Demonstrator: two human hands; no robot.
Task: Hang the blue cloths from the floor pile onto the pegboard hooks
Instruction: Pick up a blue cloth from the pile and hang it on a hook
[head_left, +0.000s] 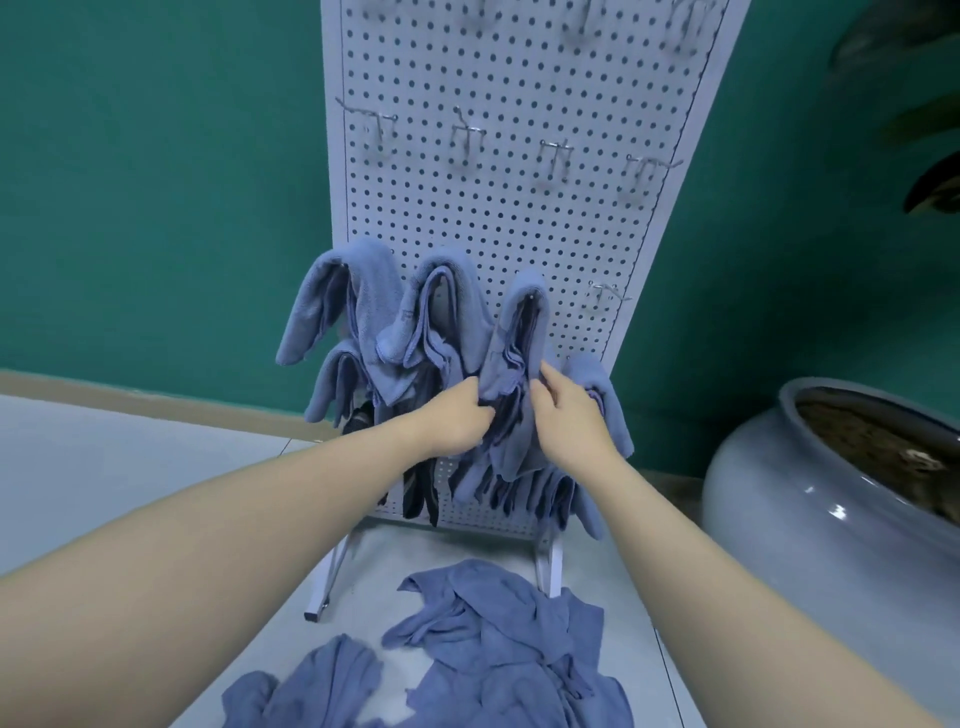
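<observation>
At pegboard (519, 208) lower centre, left hand (457, 421) & right hand (566, 415) fingers pinch hung cloth (514, 332); pile (493, 649) below.

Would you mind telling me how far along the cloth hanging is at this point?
Done: several blue cloths already hang on the pegboard, filling its lower hooks. In hand: left hand and right hand grip the hanging cloth. Left: the floor pile remains, and empty hooks wait higher up.

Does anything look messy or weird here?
Yes. Blue cloths lie crumpled on the floor instead of hanging. The pegboard's lower hooks are crowded with bunched cloths, while the middle row of hooks is bare.
</observation>
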